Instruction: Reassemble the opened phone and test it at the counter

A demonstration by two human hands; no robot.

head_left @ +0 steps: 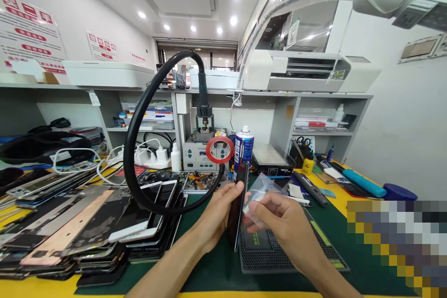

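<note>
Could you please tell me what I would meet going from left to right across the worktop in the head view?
Stack of flat device parts → left hand → dark phone upright in its grip → right hand pinching clear plastic film → bright blue cylinder → dark blue round object.

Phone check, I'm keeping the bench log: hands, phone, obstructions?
Left hand gripping phone, near-upright. Right hand pinching clear plastic beside it. Black hose loops beyond left hand, apparently not touching phone.

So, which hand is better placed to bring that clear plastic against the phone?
Probably the right hand: it pinches the clear plastic close beside the phone. The left hand is busy holding the phone up.
</note>
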